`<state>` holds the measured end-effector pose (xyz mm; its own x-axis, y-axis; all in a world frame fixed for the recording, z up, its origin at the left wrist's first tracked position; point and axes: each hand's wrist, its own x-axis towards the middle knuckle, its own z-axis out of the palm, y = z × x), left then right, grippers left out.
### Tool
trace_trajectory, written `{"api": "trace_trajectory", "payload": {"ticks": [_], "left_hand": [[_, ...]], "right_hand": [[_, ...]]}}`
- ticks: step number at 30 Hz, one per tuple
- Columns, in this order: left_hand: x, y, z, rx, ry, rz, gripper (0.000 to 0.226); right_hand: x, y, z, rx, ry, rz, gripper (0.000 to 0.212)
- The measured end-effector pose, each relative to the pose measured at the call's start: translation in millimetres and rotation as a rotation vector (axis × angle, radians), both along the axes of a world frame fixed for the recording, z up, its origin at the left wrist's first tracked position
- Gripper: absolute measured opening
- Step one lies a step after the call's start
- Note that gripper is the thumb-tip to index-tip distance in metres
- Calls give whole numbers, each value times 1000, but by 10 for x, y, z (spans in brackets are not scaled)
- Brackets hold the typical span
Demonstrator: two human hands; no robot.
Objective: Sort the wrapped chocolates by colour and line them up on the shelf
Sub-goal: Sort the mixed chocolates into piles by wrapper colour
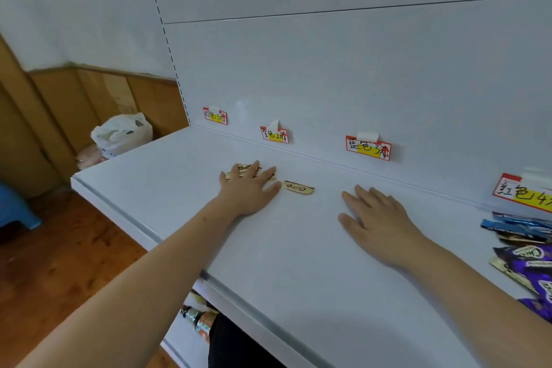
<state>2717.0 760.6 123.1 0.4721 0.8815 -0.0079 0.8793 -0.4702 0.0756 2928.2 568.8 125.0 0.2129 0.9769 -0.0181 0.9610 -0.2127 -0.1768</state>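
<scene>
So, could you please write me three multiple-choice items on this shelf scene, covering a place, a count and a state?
1. Where does the free gold chocolate lie?
A. right of the left hand
B. under the right hand
C. on the floor

2. How many price labels show on the back panel?
A. two
B. four
C. six

3. How is the right hand?
A. gripping a purple wrapper
B. flat on the shelf, holding nothing
C. raised in a fist

Answers: 1 A, it lies beside the left fingertips; 2 B, four taped tags show; 3 B, its fingers are spread on bare shelf.
</scene>
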Motion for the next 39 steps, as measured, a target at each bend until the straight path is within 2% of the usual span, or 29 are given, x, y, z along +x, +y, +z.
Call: {"api": "trace_trajectory", "payload": {"ticks": [6, 11, 15, 17, 19, 26, 29, 32, 36, 39], "left_hand": [[-122, 746, 21, 7, 8, 211, 65], [-59, 861, 16, 77, -29, 290, 77], [90, 415, 20, 195, -166, 143, 85], [248, 71, -10, 151, -199, 7, 93], [355, -116, -73, 101, -147, -47, 100], [-152, 600, -17, 43, -96, 391, 111], [-309, 920, 3, -12, -38, 379, 105], [-392, 1224, 17, -33, -61, 381, 100], [-473, 1566, 36, -42, -81, 479, 99], [-465, 1746, 28, -61, -95, 590, 100]], "right_hand": [[-85, 153, -32, -14, -29, 47, 62], [-76, 151, -22, -9, -23, 52, 62], [-66, 163, -8, 51, 35, 28, 58], [-57, 172, -13, 86, 54, 10, 57], [-51, 169, -24, 106, 63, 4, 56], [-52, 153, -51, 114, 57, 6, 56], [-57, 165, -58, 104, 34, 5, 56], [-54, 165, -56, 92, 14, 2, 64], [-55, 171, -71, 101, -14, 1, 90], [-56, 172, -79, 95, -18, 2, 94]]}}
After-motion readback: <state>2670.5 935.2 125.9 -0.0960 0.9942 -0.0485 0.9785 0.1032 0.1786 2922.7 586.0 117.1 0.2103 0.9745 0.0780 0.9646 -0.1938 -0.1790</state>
